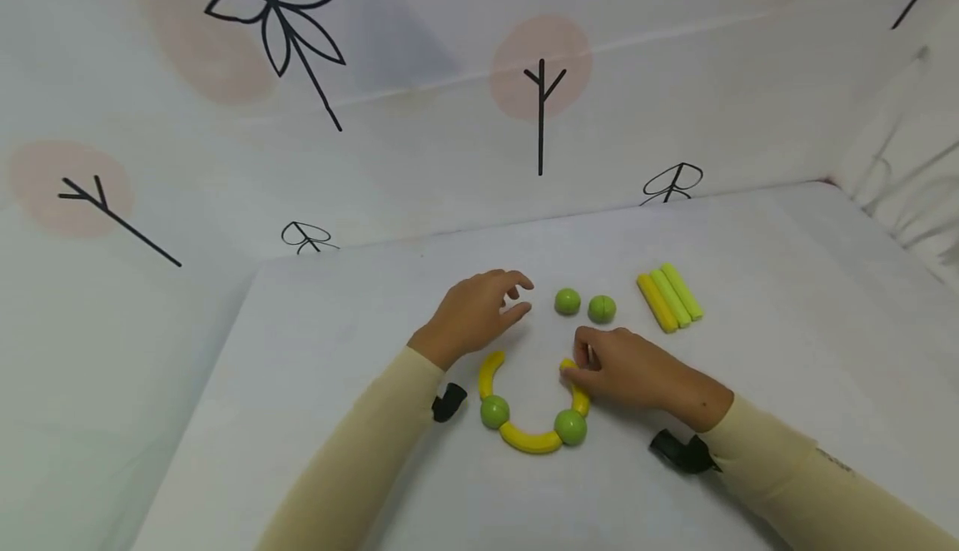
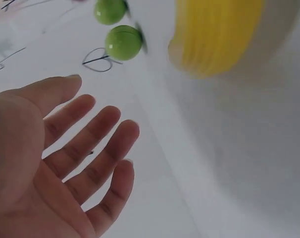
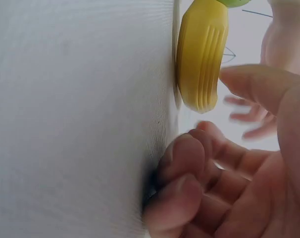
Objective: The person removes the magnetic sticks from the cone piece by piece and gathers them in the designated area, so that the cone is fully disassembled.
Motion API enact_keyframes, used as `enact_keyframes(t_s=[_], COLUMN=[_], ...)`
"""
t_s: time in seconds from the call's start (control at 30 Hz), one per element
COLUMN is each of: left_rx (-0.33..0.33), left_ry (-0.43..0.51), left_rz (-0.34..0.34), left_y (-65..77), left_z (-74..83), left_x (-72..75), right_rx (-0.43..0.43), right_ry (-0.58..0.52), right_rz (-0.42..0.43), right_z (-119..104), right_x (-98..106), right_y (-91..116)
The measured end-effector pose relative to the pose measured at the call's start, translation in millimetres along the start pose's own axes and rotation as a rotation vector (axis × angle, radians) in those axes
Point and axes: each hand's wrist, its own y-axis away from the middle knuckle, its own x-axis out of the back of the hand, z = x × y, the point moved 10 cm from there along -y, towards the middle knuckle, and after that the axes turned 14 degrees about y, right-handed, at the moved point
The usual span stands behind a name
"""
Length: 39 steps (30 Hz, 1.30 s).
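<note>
On the white cloth, three curved yellow pieces and two green balls form a U. My right hand (image 1: pixel 629 366) is at the right-hand yellow piece (image 1: pixel 580 399), thumb tip right at its side and the other fingers loosely bent. In the right wrist view that ridged yellow piece (image 3: pixel 202 54) stands between thumb and cloth, above the fingertips. My left hand (image 1: pixel 475 310) hovers above the left yellow piece (image 1: pixel 487 376), fingers spread and palm bare in the left wrist view. The bottom yellow piece (image 1: pixel 530 439) links the left green ball (image 1: pixel 494 411) and right green ball (image 1: pixel 571 427).
Behind the U lie two more green balls, one on the left (image 1: pixel 567 301) and one on the right (image 1: pixel 602 309). Farther right are a yellow stick (image 1: pixel 657 304) and two yellow-green sticks (image 1: pixel 677 295) side by side. A patterned cloth (image 1: pixel 449 160) rises at the back.
</note>
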Motion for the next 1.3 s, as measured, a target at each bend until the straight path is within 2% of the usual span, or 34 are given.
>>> enact_keyframes(t_s=[0.1,0.2,0.37,0.47,0.63,0.8,1.03,1.13,1.3], left_rx=[0.025,0.099,0.25,0.282,0.262,0.231,0.172,0.156,0.142], left_ry=[0.015,-0.001,-0.033,-0.055,-0.088,-0.064,-0.029,-0.03,-0.023], left_rz=[0.075,0.099,0.012,-0.053,-0.103,-0.127,-0.093,-0.072,-0.05], left_y=[24.4,47.2,76.1,85.7,91.6,94.6,89.1,85.5,83.1], left_z=[-5.7,-14.5,-30.7,-33.7,-28.9,-21.6,-14.1,-12.9,-13.6], left_x=[6.9,8.3,-5.8,-18.6,-34.0,-45.4,-47.7,-45.1,-43.9], right_rx=[0.025,0.051,0.103,0.117,0.103,0.082,0.131,0.144,0.154], right_ry=[-0.018,-0.018,-0.001,0.004,-0.02,-0.05,-0.034,-0.006,0.06], right_rz=[0.013,0.002,-0.009,-0.01,-0.028,-0.063,-0.058,-0.004,0.179], right_z=[-2.2,-5.6,-11.3,-12.1,-10.8,-11.1,-18.1,-21.6,-28.5], right_x=[2.7,1.2,-2.1,-2.4,-4.5,-11.6,-12.7,-5.0,16.6], right_y=[-0.1,0.3,2.9,4.9,8.5,12.6,16.1,14.1,10.8])
